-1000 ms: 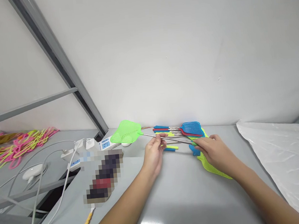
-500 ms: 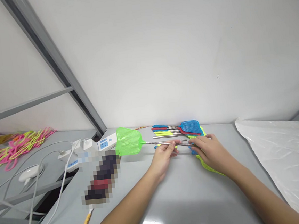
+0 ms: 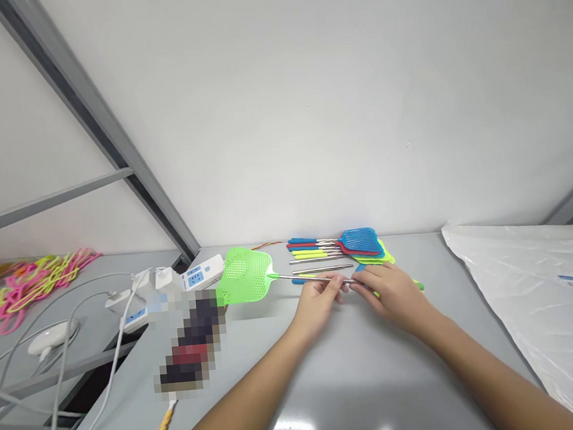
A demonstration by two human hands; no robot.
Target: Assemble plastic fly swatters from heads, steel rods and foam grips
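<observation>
A bright green fly swatter (image 3: pixel 246 275) with a thin metal rod is held sideways above the table, its mesh head to the left. My left hand (image 3: pixel 317 302) is closed around the rod, thumb on top. Just to its right, my right hand (image 3: pixel 388 293) pinches the rod's other end, the fingertips of both hands close together. A green tip (image 3: pixel 418 286) shows beyond my right hand; I cannot tell what it belongs to. Behind my hands lie several folded swatters with blue (image 3: pixel 362 242), red and yellow parts, and bare metal rods (image 3: pixel 321 269).
A pixelated dark object (image 3: pixel 190 344) lies left on the grey table (image 3: pixel 321 386), near white power strips (image 3: pixel 204 273) and cables. Pink and yellow cords (image 3: pixel 32 287) are at far left. White plastic sheeting (image 3: pixel 539 293) covers the right side. A wall stands behind.
My right hand has moved left, closer to my left hand along the rod. The yellow-green mesh that showed below my right hand no longer shows there. The view has shifted slightly.
</observation>
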